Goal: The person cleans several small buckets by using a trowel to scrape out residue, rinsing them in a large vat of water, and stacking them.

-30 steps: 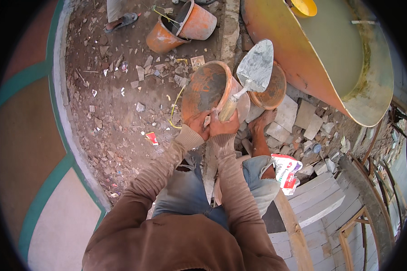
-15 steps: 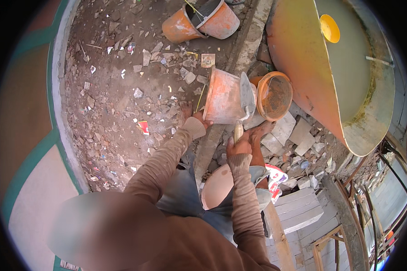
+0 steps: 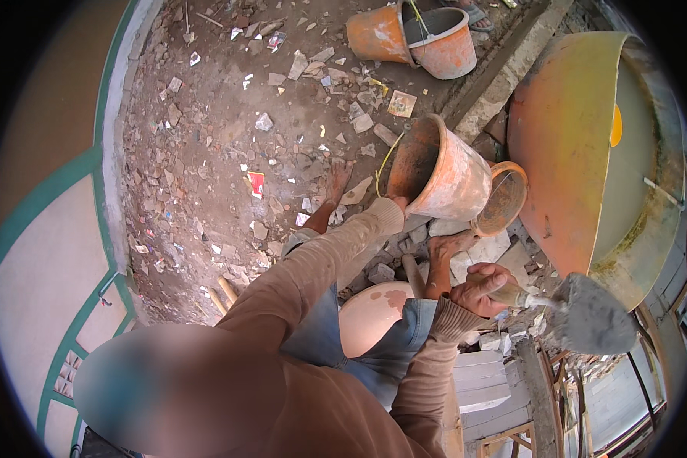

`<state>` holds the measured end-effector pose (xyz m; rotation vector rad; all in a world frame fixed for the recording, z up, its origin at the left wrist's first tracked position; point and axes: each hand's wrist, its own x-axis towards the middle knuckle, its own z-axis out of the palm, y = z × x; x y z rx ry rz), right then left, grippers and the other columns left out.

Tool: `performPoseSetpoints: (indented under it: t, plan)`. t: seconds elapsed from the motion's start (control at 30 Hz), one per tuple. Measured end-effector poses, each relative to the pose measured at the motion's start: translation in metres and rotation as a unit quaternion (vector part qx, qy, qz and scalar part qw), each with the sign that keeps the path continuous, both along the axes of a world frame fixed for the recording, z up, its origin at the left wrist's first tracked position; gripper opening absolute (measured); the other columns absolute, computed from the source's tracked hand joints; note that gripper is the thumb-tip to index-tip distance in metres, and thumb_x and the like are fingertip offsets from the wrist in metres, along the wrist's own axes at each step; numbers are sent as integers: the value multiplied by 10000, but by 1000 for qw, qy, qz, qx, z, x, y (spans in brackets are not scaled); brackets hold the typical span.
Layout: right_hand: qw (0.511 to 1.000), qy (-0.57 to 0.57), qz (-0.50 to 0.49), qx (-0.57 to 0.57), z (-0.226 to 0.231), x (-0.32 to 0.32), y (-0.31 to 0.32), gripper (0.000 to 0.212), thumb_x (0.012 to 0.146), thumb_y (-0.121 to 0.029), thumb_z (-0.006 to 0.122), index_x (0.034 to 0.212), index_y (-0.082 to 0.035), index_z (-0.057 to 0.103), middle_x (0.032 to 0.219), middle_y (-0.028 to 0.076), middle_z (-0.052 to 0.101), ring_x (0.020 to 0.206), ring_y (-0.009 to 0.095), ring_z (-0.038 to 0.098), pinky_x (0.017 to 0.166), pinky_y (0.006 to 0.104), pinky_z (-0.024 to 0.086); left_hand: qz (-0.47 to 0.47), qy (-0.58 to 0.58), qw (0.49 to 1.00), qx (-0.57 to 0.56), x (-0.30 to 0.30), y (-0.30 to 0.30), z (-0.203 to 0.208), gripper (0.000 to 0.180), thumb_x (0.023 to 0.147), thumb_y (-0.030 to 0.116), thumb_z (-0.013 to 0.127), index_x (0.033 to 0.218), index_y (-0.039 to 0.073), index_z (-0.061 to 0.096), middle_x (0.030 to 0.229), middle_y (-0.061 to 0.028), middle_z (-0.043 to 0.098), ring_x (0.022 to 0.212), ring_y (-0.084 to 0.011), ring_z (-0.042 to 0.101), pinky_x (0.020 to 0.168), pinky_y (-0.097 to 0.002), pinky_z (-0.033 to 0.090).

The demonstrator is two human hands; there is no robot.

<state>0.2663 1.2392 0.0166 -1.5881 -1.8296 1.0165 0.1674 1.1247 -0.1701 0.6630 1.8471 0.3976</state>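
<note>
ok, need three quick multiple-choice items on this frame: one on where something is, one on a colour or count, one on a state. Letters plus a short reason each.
1. Where is the trowel?
A. in the right hand, out to the person's right
B. lying on the rubble
C. inside the bucket

2. How many orange buckets lie together at the top of the picture?
A. one
B. two
C. four

3. How does the orange bucket at the left hand sit?
A. upright, mouth up
B. tipped, mouth towards the rubble-strewn ground
C. upside down on the rubble

Answers:
1 A: the fingers wrap the handle and the grey-coated blade points away to the right.
2 B: a pair of buckets lies side by side there.
3 B: its dark mouth faces left and down, its base raised to the right, the left hand at its rim.
</note>
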Motion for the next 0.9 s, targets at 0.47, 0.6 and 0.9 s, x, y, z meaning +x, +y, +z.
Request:
performPoseSetpoints:
  t: [0.47, 0.6, 0.9]
  plan:
    - [944, -288, 114, -117, -39, 63, 8, 503, 1007, -440, 520, 884, 48, 524, 606, 154, 547, 570, 268, 586, 541, 339, 432, -63, 37, 992, 99, 14, -5, -1, 530, 814, 72, 612, 1334, 81, 512, 1143, -191, 647, 1201, -336, 552, 1168, -527, 256]
    - [979, -125, 3, -159, -17, 58, -25, 521, 1006, -480, 503, 795, -5, 475, 524, 50, 445, 409, 145, 459, 403, 310, 356, 105, 121, 949, 271, 32, -12, 3, 450, 794, 11, 590, 1235, -15, 509, 1035, -239, 652, 1058, -388, 612, 1067, -469, 407]
    - [941, 69, -165, -287, -12, 102, -41, 527, 997, -543, 469, 868, -32, 480, 569, 65, 471, 377, 140, 437, 345, 261, 323, 248, 144, 905, 314, 10, 41, 115, 262, 846, 127, 641, 1084, 48, 567, 842, -203, 654, 820, -363, 675, 701, -466, 522]
